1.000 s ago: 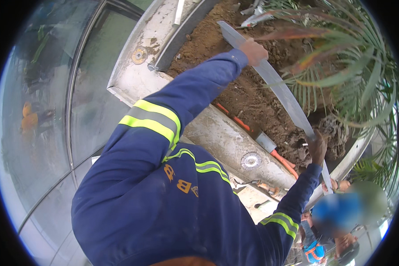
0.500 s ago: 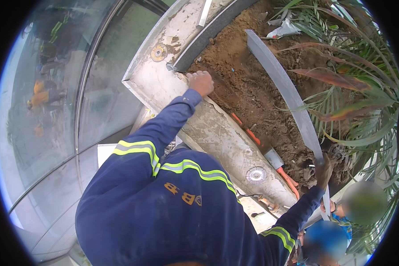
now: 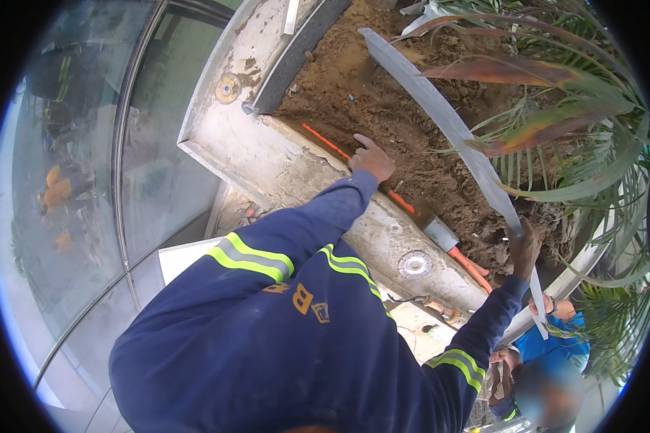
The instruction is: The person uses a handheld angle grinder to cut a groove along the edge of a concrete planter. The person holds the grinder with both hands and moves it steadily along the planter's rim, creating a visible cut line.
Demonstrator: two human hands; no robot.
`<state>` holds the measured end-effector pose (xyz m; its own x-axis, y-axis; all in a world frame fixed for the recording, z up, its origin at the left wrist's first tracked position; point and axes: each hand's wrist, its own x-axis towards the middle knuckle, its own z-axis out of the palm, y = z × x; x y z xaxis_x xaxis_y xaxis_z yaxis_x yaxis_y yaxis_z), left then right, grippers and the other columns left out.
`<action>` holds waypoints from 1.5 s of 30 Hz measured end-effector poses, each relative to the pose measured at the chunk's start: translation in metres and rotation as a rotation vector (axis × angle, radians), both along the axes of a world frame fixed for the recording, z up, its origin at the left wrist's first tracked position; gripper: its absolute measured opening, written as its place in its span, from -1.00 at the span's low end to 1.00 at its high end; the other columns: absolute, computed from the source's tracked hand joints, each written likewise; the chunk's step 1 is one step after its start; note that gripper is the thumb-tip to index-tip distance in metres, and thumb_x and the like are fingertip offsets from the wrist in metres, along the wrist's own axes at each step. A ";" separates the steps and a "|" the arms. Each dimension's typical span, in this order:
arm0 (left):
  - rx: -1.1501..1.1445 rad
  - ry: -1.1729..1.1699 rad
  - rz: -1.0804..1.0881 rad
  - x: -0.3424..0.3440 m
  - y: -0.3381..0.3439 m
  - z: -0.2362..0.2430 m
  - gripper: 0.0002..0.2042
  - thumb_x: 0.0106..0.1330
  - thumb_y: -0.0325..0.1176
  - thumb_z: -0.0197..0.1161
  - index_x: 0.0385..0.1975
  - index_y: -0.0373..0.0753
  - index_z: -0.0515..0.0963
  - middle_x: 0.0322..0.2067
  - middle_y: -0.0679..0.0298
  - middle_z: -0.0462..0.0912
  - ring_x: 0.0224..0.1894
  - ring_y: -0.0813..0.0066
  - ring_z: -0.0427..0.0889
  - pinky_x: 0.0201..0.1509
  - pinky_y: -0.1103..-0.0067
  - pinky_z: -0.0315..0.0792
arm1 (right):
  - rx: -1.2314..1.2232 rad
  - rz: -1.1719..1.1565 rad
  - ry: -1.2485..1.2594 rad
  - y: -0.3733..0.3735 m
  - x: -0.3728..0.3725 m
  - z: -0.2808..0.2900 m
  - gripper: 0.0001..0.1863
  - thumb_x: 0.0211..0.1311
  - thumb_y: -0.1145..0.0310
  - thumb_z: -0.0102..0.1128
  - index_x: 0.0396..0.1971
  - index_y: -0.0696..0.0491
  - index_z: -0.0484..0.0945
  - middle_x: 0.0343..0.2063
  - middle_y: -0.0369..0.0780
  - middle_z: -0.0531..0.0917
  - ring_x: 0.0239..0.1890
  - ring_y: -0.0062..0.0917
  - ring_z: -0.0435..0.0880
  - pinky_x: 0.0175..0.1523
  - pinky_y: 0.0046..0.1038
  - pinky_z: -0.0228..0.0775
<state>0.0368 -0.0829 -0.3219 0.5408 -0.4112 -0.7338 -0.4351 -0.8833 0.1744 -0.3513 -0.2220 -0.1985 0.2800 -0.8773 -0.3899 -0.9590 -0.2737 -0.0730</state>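
My right hand (image 3: 525, 247) is closed round the lower part of a long, flat grey strip (image 3: 440, 112). The strip slants over the soil (image 3: 339, 90) of a planter, its far end pointing up and left. Over the inner edge of the planter wall (image 3: 303, 169) is my left hand (image 3: 373, 160), with the index finger stretched out and nothing seen in it. Beneath that hand runs a thin orange rod or cord (image 3: 325, 141), partly hidden by it. Farther along the wall lies a tool with a grey blade (image 3: 440, 234) and an orange handle (image 3: 469, 270).
On the wall top sit a silver disc (image 3: 415, 265) and a yellowish disc (image 3: 228, 88). A dark grey edging strip (image 3: 296, 61) lines the far soil edge. Palm leaves (image 3: 549, 130) hang over the right side. Another person (image 3: 556, 382) is close at lower right; glass panels (image 3: 72, 187) stand left.
My left hand has left the wall's edge near the corner and moved right and nearer, its index finger now extended. More of the orange rod shows. My right hand still grips the strip.
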 end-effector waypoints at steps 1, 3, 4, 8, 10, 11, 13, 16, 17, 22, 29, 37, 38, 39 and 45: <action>-0.087 0.073 0.136 -0.019 -0.009 -0.011 -0.16 0.29 -0.16 0.14 0.43 -0.56 -0.06 0.18 -0.37 0.41 0.15 -0.24 0.56 0.28 0.12 0.38 | 0.004 0.022 0.023 -0.005 0.007 0.004 -0.54 0.06 0.25 0.45 -0.01 0.07 0.64 -0.25 0.02 0.75 -0.17 -0.07 0.76 -0.07 -0.15 0.54; -0.268 0.164 0.221 -0.029 -0.011 -0.009 -0.21 0.26 -0.21 0.13 0.43 -0.47 0.01 0.19 -0.36 0.39 0.16 -0.25 0.54 0.27 0.09 0.39 | 0.002 0.008 -0.008 -0.004 0.012 0.006 -0.55 0.07 0.25 0.44 -0.01 0.06 0.65 -0.26 0.02 0.75 -0.18 -0.05 0.76 -0.08 -0.15 0.54; -0.368 0.186 0.161 -0.023 -0.015 0.013 -0.25 0.26 -0.22 0.12 0.42 -0.42 0.07 0.19 -0.34 0.38 0.16 -0.26 0.53 0.27 0.06 0.38 | 0.002 -0.014 -0.020 0.001 0.009 0.005 -0.56 0.07 0.25 0.44 -0.02 0.05 0.65 -0.26 0.02 0.75 -0.18 -0.05 0.75 -0.08 -0.15 0.54; -0.222 -0.151 -0.105 0.056 -0.006 0.028 -0.51 0.23 -0.19 0.10 0.10 -0.36 0.45 0.13 -0.21 0.49 0.21 -0.16 0.50 0.30 0.08 0.35 | -0.028 -0.013 -0.053 0.005 -0.003 -0.003 -0.57 0.09 0.25 0.43 -0.02 0.03 0.64 -0.28 0.01 0.74 -0.18 -0.03 0.73 -0.09 -0.13 0.52; -0.021 -0.405 -0.214 0.108 0.016 -0.002 -0.53 0.26 -0.15 0.08 0.04 -0.40 0.48 0.13 -0.18 0.52 0.24 -0.06 0.51 0.28 0.06 0.36 | -0.046 -0.002 -0.107 0.006 -0.008 -0.006 -0.64 0.11 0.27 0.38 -0.08 0.02 0.62 -0.35 -0.02 0.74 -0.20 -0.05 0.73 -0.12 -0.13 0.51; 0.081 -0.471 -0.186 0.135 0.027 -0.023 -0.51 0.25 -0.16 0.12 0.09 -0.38 0.47 0.13 -0.16 0.54 0.22 -0.05 0.53 0.28 0.03 0.33 | -0.062 0.041 -0.145 0.004 -0.014 -0.009 -0.60 0.09 0.26 0.41 -0.05 0.03 0.62 -0.31 0.00 0.73 -0.17 -0.03 0.72 -0.10 -0.12 0.51; 0.145 -0.292 -0.301 0.184 0.050 -0.061 -0.47 0.25 -0.15 0.16 0.14 -0.37 0.44 0.13 -0.11 0.58 0.21 -0.04 0.56 0.33 0.03 0.27 | -0.094 0.124 -0.202 -0.002 -0.028 -0.018 -0.52 0.07 0.24 0.46 0.02 0.05 0.63 -0.23 0.06 0.73 -0.11 0.00 0.71 -0.06 -0.08 0.50; 0.223 -0.485 -0.282 0.165 0.037 -0.042 -0.46 0.26 -0.13 0.18 0.16 -0.38 0.42 0.13 -0.04 0.61 0.21 -0.01 0.58 0.37 0.02 0.19 | -0.018 -0.022 -0.091 -0.004 0.002 -0.002 -0.56 0.07 0.24 0.46 -0.03 0.04 0.63 -0.24 0.05 0.73 -0.12 0.01 0.71 -0.07 -0.09 0.50; 0.238 -0.495 -0.310 0.157 0.037 -0.035 -0.46 0.27 -0.14 0.18 0.16 -0.37 0.42 0.13 -0.03 0.61 0.21 0.00 0.58 0.36 0.01 0.18 | 0.016 -0.045 -0.078 -0.002 0.007 0.001 -0.56 0.07 0.24 0.46 -0.03 0.05 0.63 -0.24 0.05 0.73 -0.12 0.00 0.72 -0.06 -0.09 0.50; 0.250 -0.432 -0.408 0.107 0.030 -0.027 -0.52 0.31 -0.18 0.18 0.14 -0.34 0.42 0.09 0.05 0.64 0.21 0.08 0.59 0.35 -0.06 0.14 | -0.059 -0.035 -0.127 0.004 -0.015 -0.013 -0.52 0.10 0.15 0.43 0.01 0.03 0.62 -0.27 0.03 0.75 -0.13 -0.04 0.74 -0.03 -0.13 0.51; 0.187 -0.182 -0.406 0.022 0.023 -0.003 -0.29 0.33 -0.16 0.16 0.34 -0.54 0.12 0.14 -0.15 0.57 0.21 -0.11 0.56 0.33 -0.09 0.15 | -0.073 0.026 -0.117 0.002 -0.010 -0.011 -0.55 0.12 0.21 0.42 0.01 0.04 0.62 -0.25 0.04 0.75 -0.13 -0.04 0.74 -0.05 -0.14 0.52; -0.436 0.429 0.175 -0.097 0.000 0.007 -0.21 0.22 -0.25 0.15 0.45 -0.39 0.04 0.17 -0.26 0.51 0.19 -0.23 0.54 0.36 -0.04 0.19 | -0.033 0.011 -0.113 0.000 0.001 -0.002 -0.65 0.07 0.28 0.39 -0.13 0.01 0.58 -0.30 -0.02 0.73 -0.18 -0.02 0.70 -0.10 -0.11 0.49; -0.394 0.393 0.052 -0.091 -0.001 0.014 -0.28 0.21 -0.25 0.15 0.39 -0.38 0.15 0.16 -0.23 0.53 0.19 -0.22 0.54 0.37 -0.05 0.18 | -0.024 0.003 -0.115 0.001 -0.001 -0.003 -0.65 0.07 0.29 0.39 -0.13 0.02 0.59 -0.30 -0.02 0.73 -0.19 -0.01 0.71 -0.10 -0.11 0.49; -0.352 0.357 -0.070 -0.077 -0.001 0.019 -0.34 0.21 -0.24 0.16 0.33 -0.36 0.26 0.15 -0.20 0.54 0.19 -0.22 0.53 0.37 -0.07 0.17 | -0.028 0.017 -0.121 0.001 -0.003 -0.004 -0.65 0.08 0.29 0.39 -0.12 0.03 0.59 -0.31 -0.02 0.73 -0.20 -0.01 0.71 -0.11 -0.11 0.49; 0.139 -0.103 -0.625 0.043 0.028 0.025 -0.53 0.29 -0.13 0.13 0.09 -0.33 0.58 0.14 -0.09 0.60 0.25 -0.14 0.51 0.34 -0.27 0.06 | -0.045 0.024 -0.205 0.009 -0.020 -0.011 -0.58 0.12 0.21 0.42 -0.02 0.01 0.61 -0.28 0.03 0.74 -0.13 0.01 0.72 -0.08 -0.09 0.50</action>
